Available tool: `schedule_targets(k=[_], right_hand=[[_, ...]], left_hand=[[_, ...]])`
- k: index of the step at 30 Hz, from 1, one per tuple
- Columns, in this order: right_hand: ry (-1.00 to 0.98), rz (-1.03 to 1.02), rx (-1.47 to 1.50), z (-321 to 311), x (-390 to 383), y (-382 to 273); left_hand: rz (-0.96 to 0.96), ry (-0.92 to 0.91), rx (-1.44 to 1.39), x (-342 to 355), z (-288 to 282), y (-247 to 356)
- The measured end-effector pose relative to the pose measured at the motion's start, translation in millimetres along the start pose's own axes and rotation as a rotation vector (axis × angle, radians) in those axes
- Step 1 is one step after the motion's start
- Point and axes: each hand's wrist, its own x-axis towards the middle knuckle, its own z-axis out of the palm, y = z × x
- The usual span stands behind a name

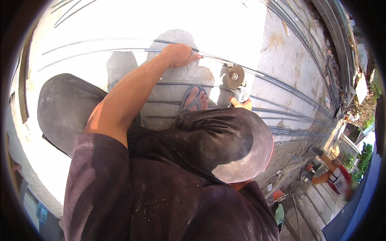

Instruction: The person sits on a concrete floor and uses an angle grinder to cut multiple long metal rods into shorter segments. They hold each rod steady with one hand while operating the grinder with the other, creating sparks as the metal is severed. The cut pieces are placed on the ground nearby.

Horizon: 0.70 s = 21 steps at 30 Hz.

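**Cutting rebar on the slab**

We squat on the concrete floor (pixel 281 60), our left hand (pixel 179 54) pressed down and closed over a steel bar (pixel 100 50) to steady it. Our right hand (pixel 241 104), mostly hidden behind the knee, has its grip clamped on an angle grinder (pixel 236 80) whose disc sits at the bar. We judge the cut is under way; steady pressure matters next. No containers show

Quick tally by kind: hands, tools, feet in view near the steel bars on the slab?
Hands: 2, the left hand pressing a steel bar, the right hand on the angle grinder
Angle grinders: 1
Sandalled feet: 1
Steel bars: too many to count exactly
Total counted: 4
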Motion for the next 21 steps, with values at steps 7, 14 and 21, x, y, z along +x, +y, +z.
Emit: schedule_targets(k=[7,14,21], right_hand=[[-0.094,-0.083,0.126,0.2,-1.6,-47.0],[-0.043,-0.080,0.000,3.3,-1.1,-56.7],[-0.078,-0.050,-0.089,0.7,2.0,-64.4]], left_hand=[[-0.042,-0.079,0.025,-3.3,-3.5,-1.9],[-0.051,-0.081,0.012,-5.6,-6.8,3.1],[-0.006,-0.012,-0.033,-3.0,4.8,-6.2]])
